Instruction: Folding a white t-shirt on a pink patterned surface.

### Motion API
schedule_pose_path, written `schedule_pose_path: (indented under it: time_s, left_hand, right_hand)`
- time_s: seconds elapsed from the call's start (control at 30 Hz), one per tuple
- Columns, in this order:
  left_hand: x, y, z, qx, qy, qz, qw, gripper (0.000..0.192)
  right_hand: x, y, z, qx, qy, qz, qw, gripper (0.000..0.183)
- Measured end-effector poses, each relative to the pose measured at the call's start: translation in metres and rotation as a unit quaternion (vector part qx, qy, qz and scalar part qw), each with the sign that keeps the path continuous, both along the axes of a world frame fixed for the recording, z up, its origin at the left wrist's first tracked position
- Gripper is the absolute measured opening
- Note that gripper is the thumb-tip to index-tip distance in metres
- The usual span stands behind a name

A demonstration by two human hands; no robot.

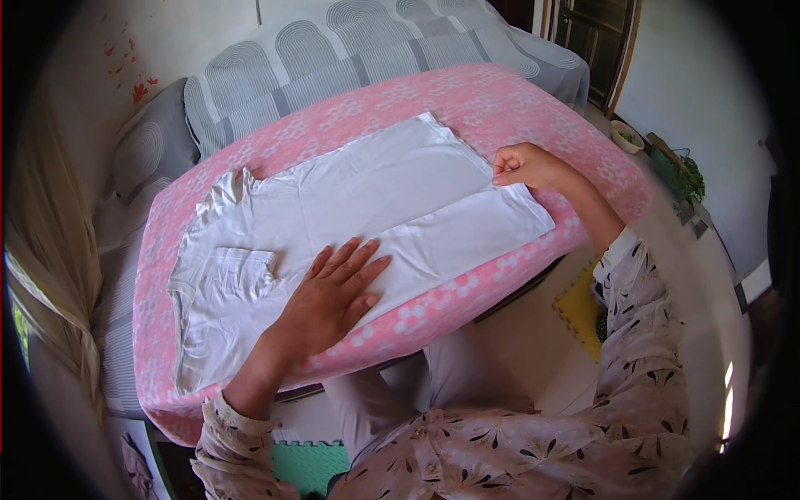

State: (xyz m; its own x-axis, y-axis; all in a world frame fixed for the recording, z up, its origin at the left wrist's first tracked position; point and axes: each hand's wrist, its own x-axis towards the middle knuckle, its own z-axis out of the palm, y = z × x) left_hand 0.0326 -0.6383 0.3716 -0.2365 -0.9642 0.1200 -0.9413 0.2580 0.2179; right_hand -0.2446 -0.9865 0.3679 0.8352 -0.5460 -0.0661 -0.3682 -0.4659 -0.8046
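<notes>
A white short-sleeved shirt [400, 187] lies spread on a pink floral cloth [412, 322] that covers a table. Its collar end is at the left and its hem at the right. One sleeve is folded in over the body, and the cloth near the other sleeve is bunched. My left hand [328, 297] rests palm down, fingers apart, on the near middle of the shirt. At the hem, my right hand [515, 165] pinches the shirt's edge between thumb and fingers, where a crease runs along the fabric.
A sofa with a grey patterned cover [375, 44] stands behind the table, with a grey cushion [156, 137] at its left end. A beige curtain [56, 300] hangs at the left. Yellow [578, 309] and green [310, 465] foam mats lie on the floor. A bowl [627, 137] and a plant [690, 181] are at the right.
</notes>
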Motion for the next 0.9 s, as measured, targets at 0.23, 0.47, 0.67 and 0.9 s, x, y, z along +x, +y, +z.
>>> schedule_pose_path:
  time_s: [0.23,0.47,0.67,0.9]
  left_hand:
    - [-0.008,0.001,0.015,0.020,-0.039,0.017,0.999,0.058]
    - [-0.017,-0.027,0.011,0.010,0.025,0.001,1.000,0.061]
    - [-0.025,-0.027,0.003,0.005,-0.041,0.007,0.999,0.061]
    - [-0.023,-0.029,0.005,0.004,0.001,0.022,1.000,0.060]
  right_hand:
    - [0.002,0.064,-0.016,-0.382,-0.040,-0.191,0.903,0.038]
    - [0.018,0.108,-0.015,-0.420,-0.052,-0.013,0.906,0.051]
    - [0.005,0.102,-0.033,-0.406,0.021,0.050,0.912,0.059]
    - [0.012,0.028,0.003,-0.306,0.134,-0.217,0.917,0.036]
